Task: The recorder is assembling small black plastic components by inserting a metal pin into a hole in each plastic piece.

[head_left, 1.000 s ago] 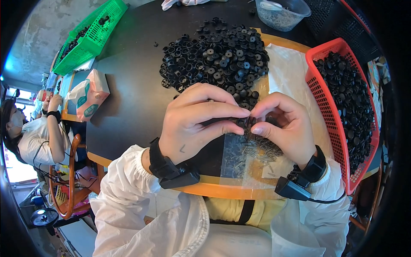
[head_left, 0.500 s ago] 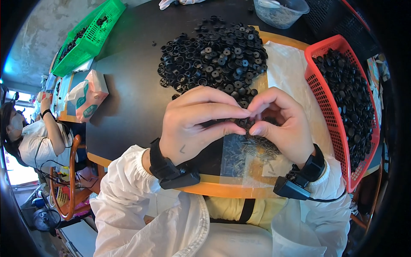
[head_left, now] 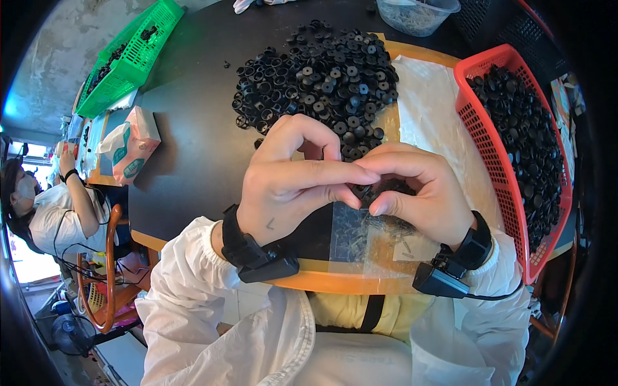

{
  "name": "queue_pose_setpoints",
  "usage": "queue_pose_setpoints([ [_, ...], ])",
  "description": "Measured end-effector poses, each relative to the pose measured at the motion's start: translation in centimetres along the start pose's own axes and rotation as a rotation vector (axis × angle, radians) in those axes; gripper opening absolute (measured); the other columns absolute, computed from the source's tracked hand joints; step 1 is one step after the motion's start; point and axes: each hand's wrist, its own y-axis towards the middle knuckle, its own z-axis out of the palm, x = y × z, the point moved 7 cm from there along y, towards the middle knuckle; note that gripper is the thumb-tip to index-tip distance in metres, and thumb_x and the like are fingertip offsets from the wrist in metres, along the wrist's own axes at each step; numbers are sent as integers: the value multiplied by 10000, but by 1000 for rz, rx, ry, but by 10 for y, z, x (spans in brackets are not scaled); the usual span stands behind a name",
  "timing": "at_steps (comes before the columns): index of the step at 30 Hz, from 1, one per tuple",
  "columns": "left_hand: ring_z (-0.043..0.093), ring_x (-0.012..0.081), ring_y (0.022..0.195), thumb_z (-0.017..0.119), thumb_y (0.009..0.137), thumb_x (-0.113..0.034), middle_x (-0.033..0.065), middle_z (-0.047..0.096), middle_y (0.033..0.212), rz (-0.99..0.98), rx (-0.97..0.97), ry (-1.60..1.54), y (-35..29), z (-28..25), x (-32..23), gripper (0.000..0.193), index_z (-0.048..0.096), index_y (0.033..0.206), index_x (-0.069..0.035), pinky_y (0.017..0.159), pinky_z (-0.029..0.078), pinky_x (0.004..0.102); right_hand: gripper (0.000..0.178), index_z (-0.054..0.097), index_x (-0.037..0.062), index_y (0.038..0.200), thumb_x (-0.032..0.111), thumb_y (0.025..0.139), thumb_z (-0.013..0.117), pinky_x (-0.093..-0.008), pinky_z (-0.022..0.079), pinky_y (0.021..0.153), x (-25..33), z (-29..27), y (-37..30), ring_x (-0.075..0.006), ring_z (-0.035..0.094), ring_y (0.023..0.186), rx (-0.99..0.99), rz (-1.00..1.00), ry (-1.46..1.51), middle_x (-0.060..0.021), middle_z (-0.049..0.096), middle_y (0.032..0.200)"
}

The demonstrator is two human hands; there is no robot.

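Both of my hands meet above the near part of the table, fingertips almost together. Between them is a small black plastic part [head_left: 364, 193], mostly covered by the fingers. My left hand [head_left: 283, 177] pinches it between thumb and fingers, with one finger bent up above. From the other side, the thumb and fingertips of my right hand [head_left: 430, 186] close on the same part. Just beneath lies a heap of thin metal pins [head_left: 398, 226], partly hidden by my right hand. Beyond my hands spreads a big pile of black round plastic caps [head_left: 322, 90].
A red basket [head_left: 479, 122] full of black caps stands at the right. A clear tub [head_left: 415, 19] of pins sits at the back. On the left are a tissue pack [head_left: 138, 145] and a green basket [head_left: 122, 80]. Another person [head_left: 61, 206] sits at far left.
My fingers have shifted around the small black part; a left finger is now bent higher. The black part shows a bit more. The whole view has moved slightly.
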Motion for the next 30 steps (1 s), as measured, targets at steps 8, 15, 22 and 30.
queue_pose_setpoints([
  [8, 507, 128, 750, 832, 581, -20, -2, 491, 854, 6, 18, 62, 0, 2, -8, 402, 772, 955, -156, 606, 435, 238, 294, 701, -5, 1032, -49, 741, 712, -267, 491, 734, 11, 0, 0, -148, 621, 826, 17, -88, -161, -90, 660, 917],
  [15, 560, 178, 714, 785, 613, -14, 8, 552, 792, 162, 28, 136, 3, 5, -23, 306, 760, 900, -117, 624, 468, 280, 224, 736, 1, 924, -78, 717, 707, -276, 515, 685, 14, -5, 1, -177, 659, 781, -27, -139, -169, -98, 694, 838],
  [22, 589, 184, 712, 759, 643, 5, 52, 568, 815, 203, 50, 123, 0, 4, -29, 241, 743, 876, -54, 607, 485, 283, 186, 741, 4, 906, -56, 731, 722, -278, 524, 695, 12, 0, 4, -187, 676, 791, -16, -115, -105, -97, 699, 827],
  [30, 634, 201, 750, 806, 601, 5, 79, 644, 857, 335, -21, 248, 57, -12, -74, 404, 736, 982, -111, 629, 514, 316, 297, 670, 33, 1093, 159, 831, 730, -333, 476, 846, 35, -17, -7, -216, 616, 969, -220, -512, -258, -90, 676, 1019],
])
